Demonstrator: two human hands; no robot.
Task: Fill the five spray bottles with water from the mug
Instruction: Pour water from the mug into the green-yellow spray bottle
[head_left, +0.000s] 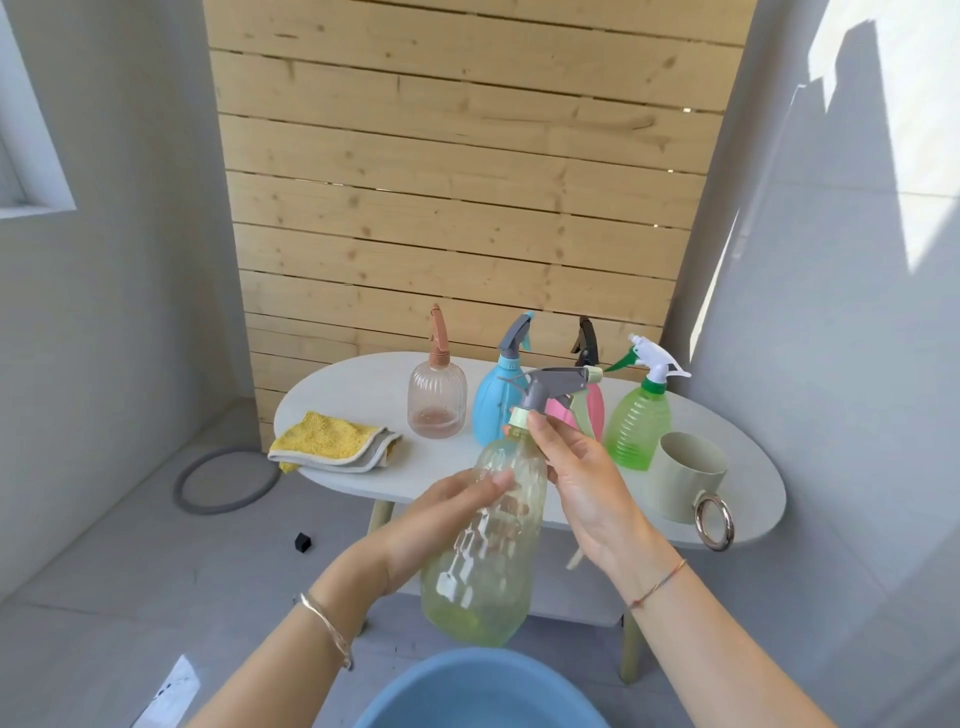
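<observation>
Grey walls are meeting at a pale wooden slat panel (467, 182), and a white oval tabletop (363, 384) is standing in front of it on a grey floor. Four spray bottles are lining up along its far side: a clear pink ribbed bottle (436, 400) with a brown head, a blue bottle (493, 400) with a grey head, a pink bottle (597, 410) with a black head, and a green bottle (636, 426) with a white head. A pale green mug (685, 478) with a metal ring handle is sitting just beside the green bottle, near the right end. A folded yellow cloth (332, 441) is lying at the left end.

The fifth one, a clear yellowish bottle (488, 561), is being held tilted in the air in front of the tabletop and above a blue basin (483, 691). The left hand (436, 525) is gripping its body, fingers (493, 483) wrapping round the side. The right hand (587, 478) is pinching the collar under the grey spray head (558, 384), which is sitting on the neck. A raised pattern is showing on the bottle's side; it is too blurred to read as lettering, and nothing legible is showing on the other bottles or the mug.

A grey ring (179, 488) and a small black block (303, 542) are lying on the floor to the left.
</observation>
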